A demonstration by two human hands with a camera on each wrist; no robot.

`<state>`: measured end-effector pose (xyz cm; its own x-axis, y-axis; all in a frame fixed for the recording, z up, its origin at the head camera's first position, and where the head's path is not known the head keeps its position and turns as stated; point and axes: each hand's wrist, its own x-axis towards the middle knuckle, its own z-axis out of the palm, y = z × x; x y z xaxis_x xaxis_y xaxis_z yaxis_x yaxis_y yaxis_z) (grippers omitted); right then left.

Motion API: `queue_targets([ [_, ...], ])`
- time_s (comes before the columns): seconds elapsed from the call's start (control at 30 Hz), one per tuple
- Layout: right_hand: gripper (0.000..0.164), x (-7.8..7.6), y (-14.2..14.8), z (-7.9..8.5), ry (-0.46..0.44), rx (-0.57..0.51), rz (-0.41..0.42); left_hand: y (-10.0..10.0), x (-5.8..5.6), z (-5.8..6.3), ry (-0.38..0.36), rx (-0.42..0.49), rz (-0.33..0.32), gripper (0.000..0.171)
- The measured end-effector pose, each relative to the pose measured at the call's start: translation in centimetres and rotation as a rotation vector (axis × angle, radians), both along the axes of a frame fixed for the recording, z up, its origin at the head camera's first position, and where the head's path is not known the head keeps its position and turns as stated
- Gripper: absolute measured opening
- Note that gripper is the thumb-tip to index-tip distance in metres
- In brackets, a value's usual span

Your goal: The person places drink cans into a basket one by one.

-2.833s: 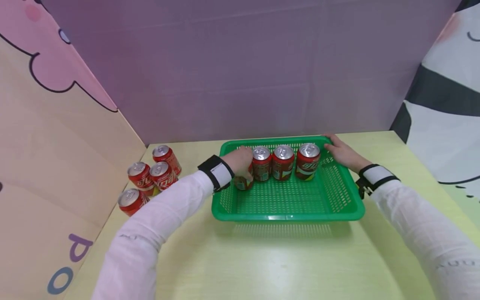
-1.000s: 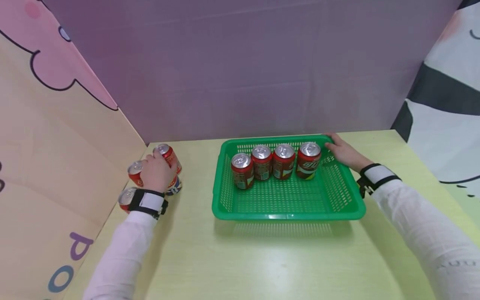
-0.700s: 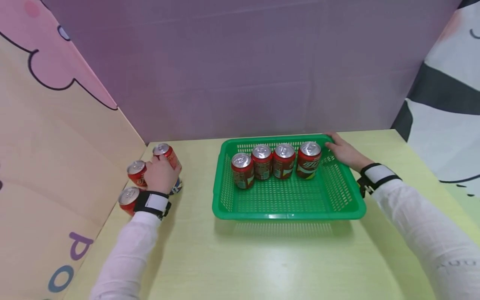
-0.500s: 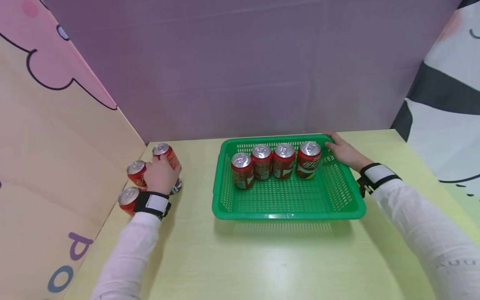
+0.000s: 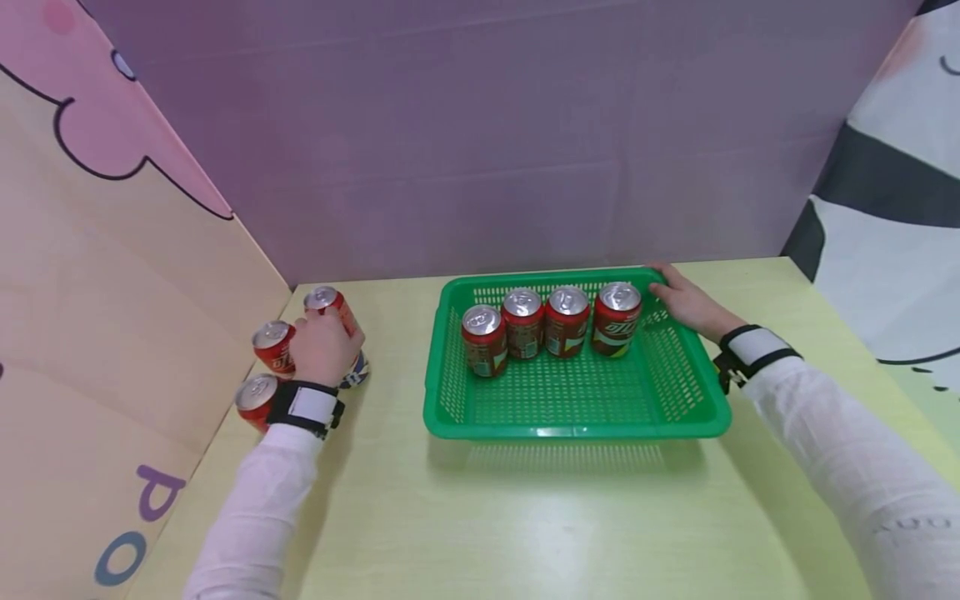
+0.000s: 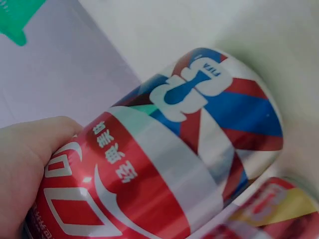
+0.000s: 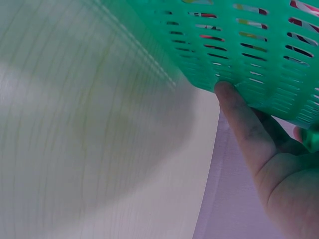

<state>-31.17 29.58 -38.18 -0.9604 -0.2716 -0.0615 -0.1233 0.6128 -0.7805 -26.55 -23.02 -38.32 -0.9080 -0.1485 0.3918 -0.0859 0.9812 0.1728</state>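
Note:
My left hand (image 5: 322,350) grips a red soda can (image 6: 149,144) among the group at the table's left. In the left wrist view the can shows white lettering and a blue, white and red patterned end; the thumb lies along its side. At the back right corner of the green plastic basket (image 5: 577,433), my right hand (image 5: 690,304) holds the rim. The right wrist view has a finger (image 7: 244,124) pressed against the basket's slotted outer wall. Several red soda cans (image 5: 484,354) stand upright in a row inside, toward the back.
Around the left hand stand more soda cans: one behind (image 5: 322,297), one to the left (image 5: 273,346) and one nearer (image 5: 257,404). A patterned wall panel (image 5: 112,292) borders the table on the left, and a purple cloth wall (image 5: 465,150) rises behind.
My left hand has let go of the leftmost can in the basket and moved left to the other cans, where it now grips one. The right hand stays on the basket rim.

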Motion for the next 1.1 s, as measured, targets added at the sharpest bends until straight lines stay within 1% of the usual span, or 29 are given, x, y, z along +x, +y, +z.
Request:
queue_targets([
  [0.1, 0.052, -0.1, 0.1, 0.0, -0.003, 0.008, -0.002, 1.0, 0.3, 1.6, 0.011, 0.001, -0.038, 0.040],
  [0.17, 0.052, 0.0, 0.1, 0.1, -0.009, 0.010, -0.004, 1.9, 0.7, 3.0, -0.002, -0.005, -0.068, 0.043],
  [0.27, 0.053, 0.0, 0.1, 0.1, -0.008, 0.011, -0.004, 3.4, 1.5, 5.2, -0.003, -0.036, -0.129, 0.044],
  [0.33, 0.054, 0.1, 0.1, 0.1, 0.003, 0.000, -0.003, 4.5, 2.0, 6.5, -0.002, -0.030, -0.172, 0.041],
  [0.43, 0.055, 0.1, 0.2, -0.2, 0.023, -0.014, -0.001, 6.5, 2.8, 8.4, 0.003, -0.021, -0.234, 0.040],
  [0.5, 0.055, 0.1, 0.3, -0.3, 0.023, -0.018, 0.001, 7.9, 3.3, 9.6, -0.012, -0.014, -0.273, 0.039],
  [0.6, 0.056, 0.0, 0.3, -0.2, 0.009, -0.011, 0.009, 10.3, 3.9, 11.4, -0.038, -0.034, -0.333, 0.040],
  [0.67, 0.054, 0.0, 0.3, 0.0, 0.005, -0.003, 0.003, 11.9, 4.1, 12.2, -0.058, -0.061, -0.376, 0.040],
  [0.77, 0.053, 0.1, 0.3, 0.2, 0.001, 0.000, -0.002, 14.6, 4.1, 13.0, -0.078, -0.109, -0.449, 0.039],
  [0.87, 0.053, 0.2, 0.4, 0.2, -0.006, -0.002, -0.003, 17.1, 4.1, 13.1, -0.078, -0.153, -0.547, 0.035],
  [1.0, 0.054, 0.3, 0.6, 0.1, -0.017, -0.003, -0.007, 20.4, 3.7, 12.8, -0.091, -0.217, -0.691, 0.035],
  [1.1, 0.054, 0.3, 0.7, 0.1, -0.009, -0.001, -0.005, 22.8, 2.9, 12.0, -0.123, -0.260, -0.775, 0.043],
])
